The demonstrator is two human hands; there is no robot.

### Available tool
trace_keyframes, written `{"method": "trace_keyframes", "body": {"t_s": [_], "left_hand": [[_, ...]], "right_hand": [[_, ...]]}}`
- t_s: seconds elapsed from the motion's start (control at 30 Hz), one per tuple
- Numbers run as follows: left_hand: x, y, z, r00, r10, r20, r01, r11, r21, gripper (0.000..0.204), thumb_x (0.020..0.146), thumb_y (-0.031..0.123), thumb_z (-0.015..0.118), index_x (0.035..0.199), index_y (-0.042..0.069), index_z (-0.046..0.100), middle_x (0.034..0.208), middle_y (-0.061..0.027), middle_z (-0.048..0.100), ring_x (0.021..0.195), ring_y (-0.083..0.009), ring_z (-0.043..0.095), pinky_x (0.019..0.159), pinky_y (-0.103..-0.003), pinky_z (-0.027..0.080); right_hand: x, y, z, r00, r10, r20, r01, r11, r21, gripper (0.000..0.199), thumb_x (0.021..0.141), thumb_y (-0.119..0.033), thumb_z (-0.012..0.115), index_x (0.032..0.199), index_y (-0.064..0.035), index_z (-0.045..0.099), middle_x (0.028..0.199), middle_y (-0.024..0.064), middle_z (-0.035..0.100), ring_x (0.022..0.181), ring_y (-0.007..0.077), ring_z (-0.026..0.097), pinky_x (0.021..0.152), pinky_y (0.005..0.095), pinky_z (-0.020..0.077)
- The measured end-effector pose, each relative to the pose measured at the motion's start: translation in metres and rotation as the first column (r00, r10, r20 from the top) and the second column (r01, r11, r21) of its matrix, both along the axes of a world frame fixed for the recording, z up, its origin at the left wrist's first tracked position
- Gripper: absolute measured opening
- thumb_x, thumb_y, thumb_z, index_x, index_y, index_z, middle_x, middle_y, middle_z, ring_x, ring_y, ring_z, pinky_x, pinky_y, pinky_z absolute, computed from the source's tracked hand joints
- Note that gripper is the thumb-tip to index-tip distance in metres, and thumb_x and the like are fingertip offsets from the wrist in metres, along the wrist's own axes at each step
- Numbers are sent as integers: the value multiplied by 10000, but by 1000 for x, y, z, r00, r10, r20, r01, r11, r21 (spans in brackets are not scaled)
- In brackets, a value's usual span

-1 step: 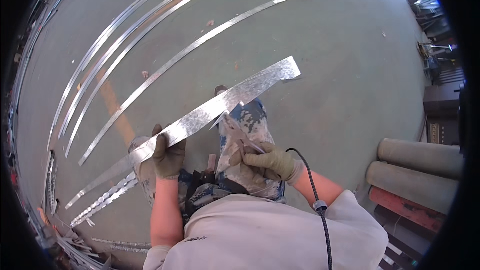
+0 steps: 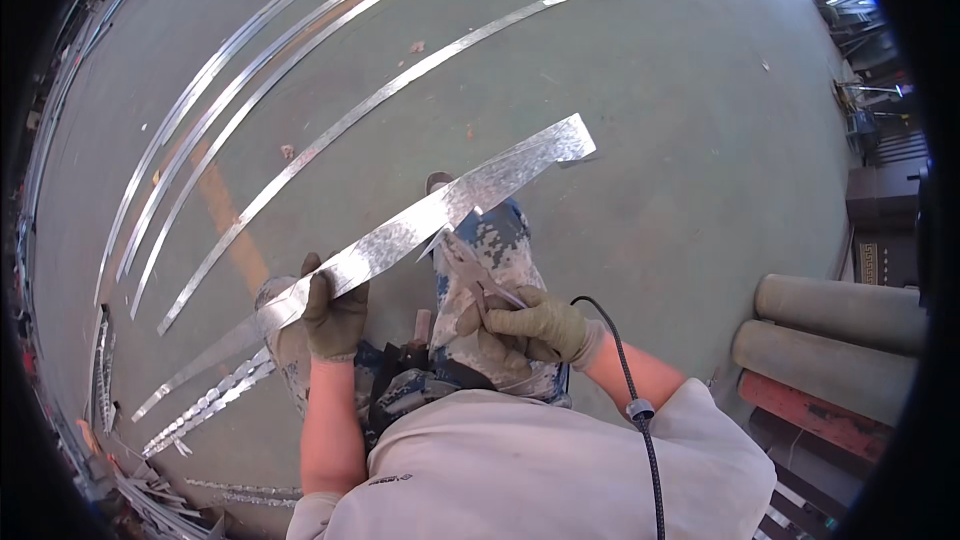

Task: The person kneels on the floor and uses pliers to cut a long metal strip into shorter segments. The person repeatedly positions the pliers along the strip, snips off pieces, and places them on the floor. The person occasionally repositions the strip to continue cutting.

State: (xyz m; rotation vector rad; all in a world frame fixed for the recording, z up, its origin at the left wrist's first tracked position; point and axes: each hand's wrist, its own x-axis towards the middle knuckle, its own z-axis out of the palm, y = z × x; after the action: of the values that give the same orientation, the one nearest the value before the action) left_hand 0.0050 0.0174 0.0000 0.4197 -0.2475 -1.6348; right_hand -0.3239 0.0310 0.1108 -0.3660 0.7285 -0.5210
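Note:
A long, shiny sheet-metal strip [image 2: 400,228] slants across in front of me, from the lower left to the upper middle. My left hand [image 2: 335,315], in an olive glove, grips its near edge with the thumb on top. The strip's far end shows a notched corner, and a small cut flap hangs from its near edge above my right knee. In my gloved right hand [image 2: 535,325] is a pair of metal snips [image 2: 470,265], fingers closed round the handles. Their jaws are at the strip's near edge by the flap; whether they touch it I cannot tell.
Several long metal strips [image 2: 390,90] lie on the green floor ahead and to the left. Jagged offcuts [image 2: 212,405] lie at the lower left, near a scrap pile [image 2: 160,500]. Thick rolls [image 2: 835,360] are stacked at the right. A black cord [image 2: 625,365] runs over my right arm.

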Motion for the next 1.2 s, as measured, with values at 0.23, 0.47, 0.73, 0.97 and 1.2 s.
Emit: {"method": "trace_keyframes", "body": {"t_s": [0.23, 0.47, 0.73, 0.97, 1.2], "left_hand": [[-1, 0, 4, 999, -12, 33, 13, 1000, -11, 353, 1029, 182, 670, 1380, 205, 644, 1396, -76, 679, 1312, -243, 625, 1139, -489, 488], [-2, -5, 3, 998, -12, 67, 12, 1000, 2, 362, 1050, 174, 631, 1411, 188, 612, 1392, -86, 678, 1312, -264, 628, 1113, -502, 520], [-2, -11, -1, 999, -31, 6, 31, 1000, 0, 359, 1060, 181, 613, 1419, 170, 598, 1323, -67, 718, 1270, -258, 658, 1060, -495, 565], [-5, -6, 1, 1000, 3, 26, -3, 1000, 2, 378, 1065, 200, 605, 1441, 161, 579, 1215, -28, 766, 1227, -257, 685, 1070, -493, 553], [-9, -12, 8, 998, -47, -35, 44, 995, -91, 351, 1088, 184, 556, 1434, 132, 587, 1286, -101, 725, 1227, -289, 686, 1064, -483, 570]], "right_hand": [[-15, -9, -26, 953, 79, 292, -90, 996, 26, 375, 1035, -278, 656, 1226, 45, 667, 736, 87, 648, 569, 128, 564, 511, 244, 418], [-7, -11, -17, 980, 14, 197, -15, 1000, 1, 375, 1046, -263, 633, 1249, 52, 638, 746, 113, 672, 585, 149, 617, 480, 255, 454], [4, -3, -19, 969, -47, 241, 37, 998, 49, 369, 1073, -276, 595, 1264, 39, 625, 790, 130, 710, 525, 176, 640, 406, 284, 465], [10, 0, 1, 982, -78, 173, 66, 995, 75, 378, 1076, -271, 584, 1282, 42, 630, 803, 119, 722, 561, 174, 690, 412, 297, 506], [14, 5, -1, 983, -40, 179, 53, 996, -69, 428, 1083, -314, 541, 1298, 45, 633, 766, 116, 675, 536, 164, 644, 414, 298, 484]]}}
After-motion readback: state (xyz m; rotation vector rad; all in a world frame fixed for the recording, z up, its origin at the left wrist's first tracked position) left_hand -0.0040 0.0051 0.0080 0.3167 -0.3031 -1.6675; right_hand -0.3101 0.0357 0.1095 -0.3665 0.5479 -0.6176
